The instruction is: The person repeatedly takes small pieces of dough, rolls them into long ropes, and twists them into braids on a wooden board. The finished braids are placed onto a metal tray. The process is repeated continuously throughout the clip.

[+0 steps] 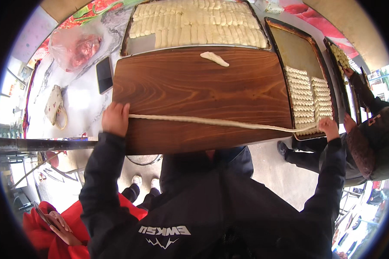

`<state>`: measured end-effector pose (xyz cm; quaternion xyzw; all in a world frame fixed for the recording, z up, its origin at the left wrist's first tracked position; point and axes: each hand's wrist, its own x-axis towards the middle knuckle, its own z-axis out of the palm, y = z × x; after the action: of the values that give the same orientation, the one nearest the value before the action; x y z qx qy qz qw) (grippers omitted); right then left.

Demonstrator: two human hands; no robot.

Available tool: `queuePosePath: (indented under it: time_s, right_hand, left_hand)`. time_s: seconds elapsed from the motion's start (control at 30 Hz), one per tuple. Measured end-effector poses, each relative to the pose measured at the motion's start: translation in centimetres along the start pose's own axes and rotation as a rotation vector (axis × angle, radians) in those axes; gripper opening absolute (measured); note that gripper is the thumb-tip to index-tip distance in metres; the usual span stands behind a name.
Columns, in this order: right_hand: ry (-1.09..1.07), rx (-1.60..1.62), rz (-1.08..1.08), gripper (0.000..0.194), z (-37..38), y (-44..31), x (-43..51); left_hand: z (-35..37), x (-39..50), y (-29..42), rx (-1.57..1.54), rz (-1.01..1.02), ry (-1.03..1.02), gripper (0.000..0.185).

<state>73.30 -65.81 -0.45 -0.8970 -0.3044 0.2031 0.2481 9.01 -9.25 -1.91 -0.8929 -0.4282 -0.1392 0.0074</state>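
A long thin rope of dough [210,121] stretches across the front of a dark wooden board [194,87]. My left hand [115,118] grips its left end at the board's left edge. Its right end is in my right hand [328,128], held over the near end of a baking tray [295,42]. That tray carries two rows of twisted dough pieces [301,97]. One small flat piece of dough [215,59] lies by itself near the board's far edge.
Beyond the board stands a large tray [125,42] filled with dough strips [197,22]. At left lie a smartphone [104,75], a plastic bag [74,48] and a patterned cloth pouch [54,103]. A co-worker [372,142] reaches toward another tray at right. A person in red [61,226] is behind left.
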Motion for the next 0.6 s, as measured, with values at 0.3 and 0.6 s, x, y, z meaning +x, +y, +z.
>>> queuePosePath:
  time_s: [0.3,0.6]
  right_hand:
    - [0.069,0.019,0.482,0.023,-2.0,1.1,3.9]
    - [-0.062,-0.225,-1.273,0.015,21.4,-33.2,-0.4]
  left_hand:
    - [-2.6,-6.8,2.6,-0.038,0.240,-0.105,0.050]
    - [-7.5,-7.5,6.5,-1.026,0.233,-0.984,0.013]
